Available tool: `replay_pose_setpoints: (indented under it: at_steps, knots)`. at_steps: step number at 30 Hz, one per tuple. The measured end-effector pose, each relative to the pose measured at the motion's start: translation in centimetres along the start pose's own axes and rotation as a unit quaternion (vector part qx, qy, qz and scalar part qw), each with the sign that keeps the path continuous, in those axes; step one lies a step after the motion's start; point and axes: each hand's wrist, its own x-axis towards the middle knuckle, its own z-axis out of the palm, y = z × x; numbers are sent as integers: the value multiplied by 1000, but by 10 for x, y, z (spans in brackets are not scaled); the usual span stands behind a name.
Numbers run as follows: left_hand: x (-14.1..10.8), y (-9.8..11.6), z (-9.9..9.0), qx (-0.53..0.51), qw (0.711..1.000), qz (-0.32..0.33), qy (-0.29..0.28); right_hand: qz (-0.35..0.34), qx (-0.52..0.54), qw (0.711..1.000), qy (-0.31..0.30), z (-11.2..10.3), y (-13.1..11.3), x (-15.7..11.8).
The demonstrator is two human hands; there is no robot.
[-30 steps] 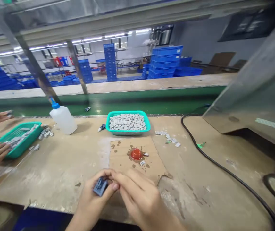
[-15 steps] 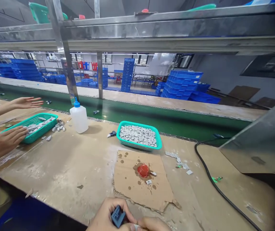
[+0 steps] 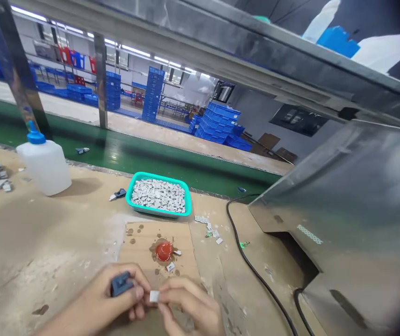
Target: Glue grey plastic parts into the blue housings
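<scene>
Currently my left hand (image 3: pixel 116 294) grasps the dark part (image 3: pixel 120 284), while my right hand (image 3: pixel 189 303) pinches the white piece (image 3: pixel 154 296) between thumb and fingers, right by the left fingertips. Both are at the near edge of the cardboard (image 3: pixel 140 242), where I see the red cap (image 3: pixel 163 251), with the basket (image 3: pixel 158 214) of pale pieces (image 3: pixel 158 195) beyond.

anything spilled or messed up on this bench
Yes: dark wet-looking spots ring the red cap on the cardboard sheet, suggesting liquid has dripped there. Small pale pieces also lie scattered outside the green basket, right of it.
</scene>
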Motion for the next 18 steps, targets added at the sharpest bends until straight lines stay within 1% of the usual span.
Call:
replay_pose_setpoints:
  at_steps: [1, 2, 3, 4, 5, 6, 7, 9, 10, 12, 13, 15, 18]
  knots:
    - [2, 8, -13, 72, 997, 22, 28, 21, 7, 1000, 12, -4, 5, 3]
    - [5, 16, -29, 163, 982, 47, 81, 46, 6, 998, 34, -8, 10, 6]
    - [10, 22, -47, 256, 952, 72, 153, 74, -2, 995, 60, -10, 17, 9]
    - [19, 26, -66, 335, 909, 88, 230, 101, -16, 991, 82, -12, 25, 12]
    - [30, 28, -85, 397, 866, 89, 289, 124, -33, 987, 94, -12, 33, 14]
    - [43, 26, -103, 450, 829, 85, 321, 139, -53, 984, 96, -11, 40, 16]
    - [57, 22, -119, 501, 798, 74, 327, 146, -73, 983, 89, -10, 47, 17]
    - [84, 8, -142, 525, 792, 63, 305, 145, -99, 982, 64, -6, 55, 20]
    - [95, 1, -149, 530, 794, 61, 291, 140, -106, 983, 49, -4, 56, 22]
    - [108, -11, -155, 531, 799, 60, 275, 126, -114, 985, 30, -2, 55, 25]
    - [109, -15, -155, 532, 800, 60, 271, 120, -117, 985, 27, -2, 53, 27]
    - [105, -18, -153, 531, 802, 63, 266, 106, -125, 986, 20, -2, 50, 31]
    - [85, -15, -146, 521, 808, 78, 263, 82, -132, 988, 15, -1, 48, 34]
